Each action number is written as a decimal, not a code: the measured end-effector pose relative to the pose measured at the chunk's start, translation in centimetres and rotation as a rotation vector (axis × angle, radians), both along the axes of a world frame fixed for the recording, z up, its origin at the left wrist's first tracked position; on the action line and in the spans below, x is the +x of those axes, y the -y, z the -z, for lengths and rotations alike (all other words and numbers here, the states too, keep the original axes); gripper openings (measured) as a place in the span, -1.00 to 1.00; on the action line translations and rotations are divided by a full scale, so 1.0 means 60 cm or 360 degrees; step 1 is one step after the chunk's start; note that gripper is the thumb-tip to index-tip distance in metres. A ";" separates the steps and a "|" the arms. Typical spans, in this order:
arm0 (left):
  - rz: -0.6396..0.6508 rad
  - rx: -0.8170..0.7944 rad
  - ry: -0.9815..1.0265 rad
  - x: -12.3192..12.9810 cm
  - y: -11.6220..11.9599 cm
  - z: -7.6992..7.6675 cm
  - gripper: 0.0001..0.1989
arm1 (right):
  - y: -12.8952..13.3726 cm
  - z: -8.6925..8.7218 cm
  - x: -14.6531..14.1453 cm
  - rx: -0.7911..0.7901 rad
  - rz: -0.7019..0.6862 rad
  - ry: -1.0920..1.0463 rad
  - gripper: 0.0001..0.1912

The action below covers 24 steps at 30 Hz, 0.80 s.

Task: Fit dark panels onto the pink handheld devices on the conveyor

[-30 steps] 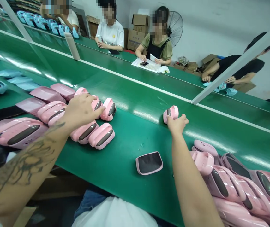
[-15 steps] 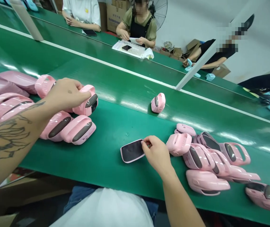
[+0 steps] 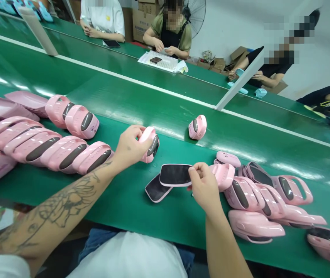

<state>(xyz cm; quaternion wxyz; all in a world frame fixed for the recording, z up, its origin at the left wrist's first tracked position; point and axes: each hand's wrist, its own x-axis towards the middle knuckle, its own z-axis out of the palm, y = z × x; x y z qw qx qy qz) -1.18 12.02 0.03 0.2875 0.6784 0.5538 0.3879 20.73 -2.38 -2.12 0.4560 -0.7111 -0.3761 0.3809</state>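
Observation:
My left hand (image 3: 129,146) is shut around a pink plastic case (image 3: 150,144) with a dark oval window, and it stands on the green conveyor belt (image 3: 124,197). My right hand (image 3: 205,186) pinches the edge of a flat, pink-rimmed dark panel (image 3: 175,175). That panel is held just above a second such panel (image 3: 155,188) lying on the belt. A pink case (image 3: 222,175) sits just beyond my right fingers, at the front of a heap of pink cases (image 3: 254,204). A lone pink case (image 3: 197,127) stands farther along the belt.
Rows of pink cases (image 3: 46,148) fill the belt's left side. A white divider rail (image 3: 141,83) runs beyond the belt, then a second green bench where several seated people (image 3: 170,34) handle papers and blue items. Cardboard boxes (image 3: 141,19) and a fan (image 3: 196,17) stand behind.
My left hand has moved right, carrying a pink case away from the row. My right hand now holds a dark panel, and a second panel lies on the belt. The view has shifted slightly.

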 end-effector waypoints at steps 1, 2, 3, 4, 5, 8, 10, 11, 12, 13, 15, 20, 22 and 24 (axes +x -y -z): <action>0.0005 -0.0007 -0.0010 0.007 0.006 0.016 -0.60 | -0.004 0.005 0.009 0.0012 0.0071 -0.0215 -0.66; 0.0012 -0.0018 -0.0028 0.010 0.011 0.032 -0.56 | -0.009 0.011 0.017 0.0042 0.0148 -0.0406 -0.63; 0.0022 -0.0025 -0.0050 0.009 0.016 0.046 -0.54 | -0.014 0.017 0.023 0.0084 0.0226 -0.0560 -0.60; 0.0056 -0.0037 -0.0079 0.004 0.020 0.058 -0.56 | -0.019 0.023 0.028 0.0131 0.0301 -0.0679 -0.57; 0.0106 -0.0053 -0.0105 -0.005 0.023 0.068 -0.61 | -0.024 0.029 0.032 0.0180 0.0370 -0.0771 -0.55; 0.0445 -0.0200 -0.0142 -0.049 0.020 0.081 -0.32 | -0.036 0.042 0.036 0.0305 0.0526 -0.0935 -0.54; 0.0744 -0.0348 -0.0193 -0.079 0.010 0.082 0.16 | -0.043 0.046 0.037 0.0352 0.0574 -0.0986 -0.57; 0.0852 -0.0389 -0.0248 -0.089 0.003 0.081 0.25 | -0.047 0.048 0.037 0.0362 0.0578 -0.1009 -0.58; 0.0934 -0.0407 -0.0303 -0.096 -0.004 0.082 0.28 | -0.051 0.049 0.036 0.0366 0.0571 -0.1036 -0.58; 0.0975 -0.0397 -0.0348 -0.098 -0.011 0.083 0.27 | -0.055 0.051 0.036 0.0369 0.0562 -0.1064 -0.57; 0.0976 -0.0349 -0.0353 -0.093 -0.019 0.089 0.20 | -0.062 0.054 0.033 0.0380 0.0540 -0.1113 -0.60; 0.0599 -0.0265 -0.0049 -0.063 -0.008 0.112 0.05 | -0.069 0.061 0.018 0.0418 0.0470 -0.1102 -0.62; 0.0416 -0.0222 0.0106 -0.054 0.006 0.113 -0.01 | -0.070 0.065 0.008 0.0404 0.0439 -0.1033 -0.52; 0.0339 -0.0157 0.0233 -0.045 0.022 0.105 -0.02 | -0.070 0.068 -0.004 0.0379 0.0396 -0.0910 -0.42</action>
